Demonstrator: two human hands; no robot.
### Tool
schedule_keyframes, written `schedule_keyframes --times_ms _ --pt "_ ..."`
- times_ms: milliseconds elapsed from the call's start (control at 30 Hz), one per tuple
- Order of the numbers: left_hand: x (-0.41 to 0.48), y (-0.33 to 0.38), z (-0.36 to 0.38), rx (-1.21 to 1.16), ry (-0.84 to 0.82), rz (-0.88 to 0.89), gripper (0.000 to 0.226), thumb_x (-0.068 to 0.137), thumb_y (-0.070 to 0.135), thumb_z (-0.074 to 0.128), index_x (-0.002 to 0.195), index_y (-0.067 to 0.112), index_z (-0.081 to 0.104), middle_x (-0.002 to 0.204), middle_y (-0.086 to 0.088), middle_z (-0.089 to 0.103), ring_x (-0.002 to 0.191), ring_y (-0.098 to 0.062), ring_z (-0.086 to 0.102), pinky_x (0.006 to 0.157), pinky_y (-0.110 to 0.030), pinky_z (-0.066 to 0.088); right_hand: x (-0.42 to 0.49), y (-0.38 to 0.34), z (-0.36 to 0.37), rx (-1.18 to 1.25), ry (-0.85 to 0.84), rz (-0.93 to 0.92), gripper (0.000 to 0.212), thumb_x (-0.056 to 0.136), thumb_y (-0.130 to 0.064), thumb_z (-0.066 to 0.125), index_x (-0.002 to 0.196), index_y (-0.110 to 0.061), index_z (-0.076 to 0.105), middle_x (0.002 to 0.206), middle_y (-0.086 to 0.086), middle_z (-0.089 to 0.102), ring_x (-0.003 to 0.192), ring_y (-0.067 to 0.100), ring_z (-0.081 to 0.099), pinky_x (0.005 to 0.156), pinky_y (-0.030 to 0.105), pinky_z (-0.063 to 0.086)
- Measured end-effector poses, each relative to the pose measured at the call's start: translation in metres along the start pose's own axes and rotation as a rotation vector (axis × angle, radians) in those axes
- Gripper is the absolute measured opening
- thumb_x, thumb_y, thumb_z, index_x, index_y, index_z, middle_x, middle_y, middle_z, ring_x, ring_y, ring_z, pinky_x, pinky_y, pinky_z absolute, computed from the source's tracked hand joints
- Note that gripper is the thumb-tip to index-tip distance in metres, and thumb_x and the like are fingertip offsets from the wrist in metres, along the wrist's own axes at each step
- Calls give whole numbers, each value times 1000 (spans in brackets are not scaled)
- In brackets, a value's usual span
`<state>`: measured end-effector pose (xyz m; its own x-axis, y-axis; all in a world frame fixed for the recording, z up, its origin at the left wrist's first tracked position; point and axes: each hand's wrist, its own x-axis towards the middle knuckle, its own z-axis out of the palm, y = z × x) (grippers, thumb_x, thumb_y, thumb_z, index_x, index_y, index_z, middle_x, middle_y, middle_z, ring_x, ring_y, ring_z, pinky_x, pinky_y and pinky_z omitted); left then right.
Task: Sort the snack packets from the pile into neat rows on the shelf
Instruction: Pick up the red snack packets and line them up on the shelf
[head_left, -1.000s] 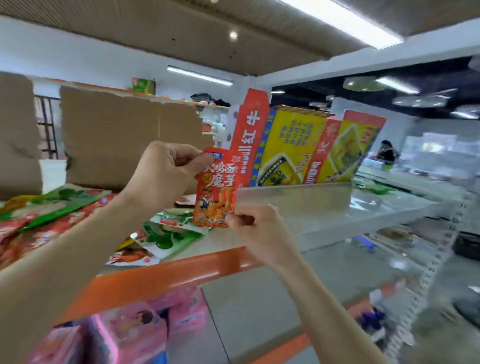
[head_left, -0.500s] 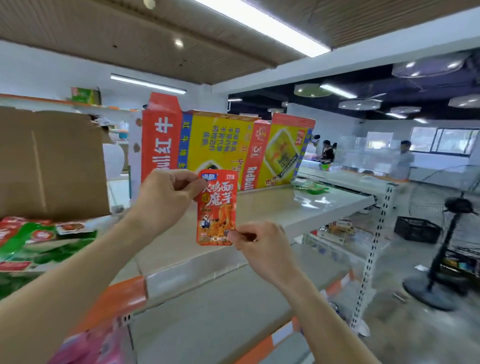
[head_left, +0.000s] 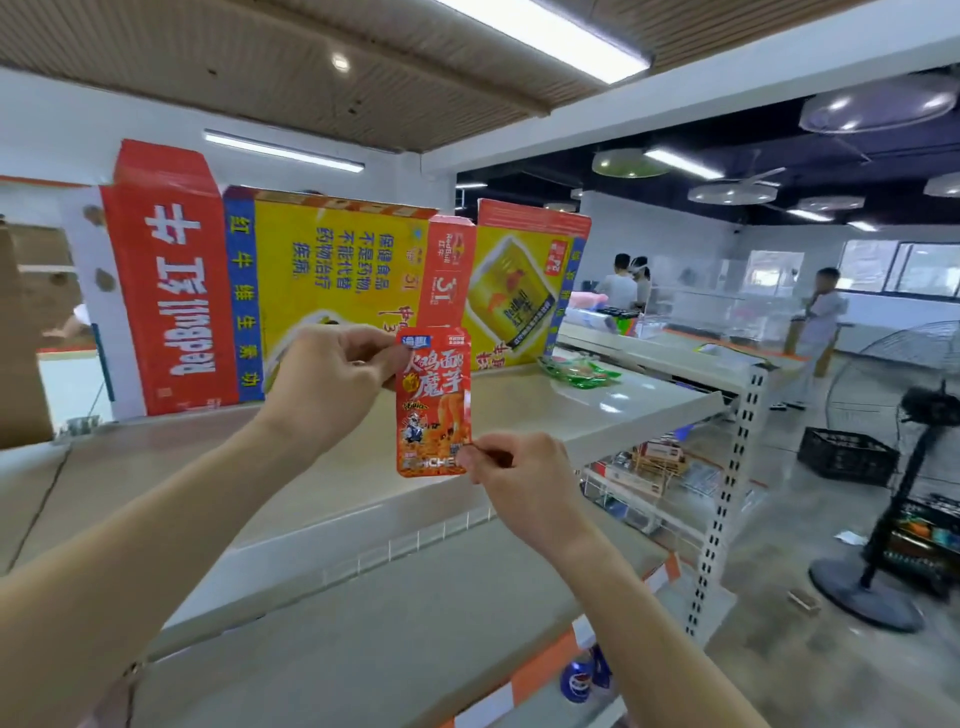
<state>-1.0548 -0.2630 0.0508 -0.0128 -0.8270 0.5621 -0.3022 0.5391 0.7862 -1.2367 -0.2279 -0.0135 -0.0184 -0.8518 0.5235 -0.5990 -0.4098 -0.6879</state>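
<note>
A red snack packet (head_left: 434, 400) with Chinese print hangs upright in the air above the beige shelf (head_left: 597, 410). My left hand (head_left: 332, 379) pinches its top left corner. My right hand (head_left: 524, 478) pinches its bottom right corner. The packet is held over the shelf's front half, clear of the surface. A few green packets (head_left: 579, 371) lie at the shelf's far right end, near the back.
Flattened red and yellow Red Bull cartons (head_left: 332, 291) stand along the back of the shelf. A lower shelf (head_left: 363, 618) lies beneath. To the right are a white shelf upright (head_left: 727, 499), a floor fan (head_left: 904, 467), a black crate (head_left: 847, 457) and people further off.
My view has swung right, away from the packet pile on the left, which is now out of sight. Both hands kept hold of the red packet and carried it along the shelf.
</note>
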Motion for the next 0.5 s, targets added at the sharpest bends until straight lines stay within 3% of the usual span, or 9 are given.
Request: schedule_keyframes --times_ms 167,300,400,500 --pt "13 -9 -27 65 67 -1 12 93 19 67 82 16 71 78 10 73 73 4 68 55 -8 49 32 -5 33 -8 -94 -70 32 91 -23 66 63 -7 64 55 2 58 52 9 44 52 24 32" --pt "20 -28 -75 176 148 1 13 92 23 69 80 21 73 80 9 74 76 -6 70 67 -21 58 57 -24 78 -13 -175 -135 33 91 -21 64 59 -14 59 62 3 64 61 17 58 56 30 43" --pt "25 -44 -112 211 219 -11 12 90 21 71 83 13 77 81 -1 75 76 -13 71 75 -28 59 74 -44 111 -16 -220 -232 34 89 -13 61 58 -8 50 60 10 58 56 18 47 54 29 35" --pt "35 -58 -143 227 263 -36 9 90 18 71 85 12 76 80 -1 74 64 -2 68 61 -14 55 91 -63 135 -51 -273 -277 41 91 -15 62 53 -21 49 51 -4 48 48 10 36 48 20 29"
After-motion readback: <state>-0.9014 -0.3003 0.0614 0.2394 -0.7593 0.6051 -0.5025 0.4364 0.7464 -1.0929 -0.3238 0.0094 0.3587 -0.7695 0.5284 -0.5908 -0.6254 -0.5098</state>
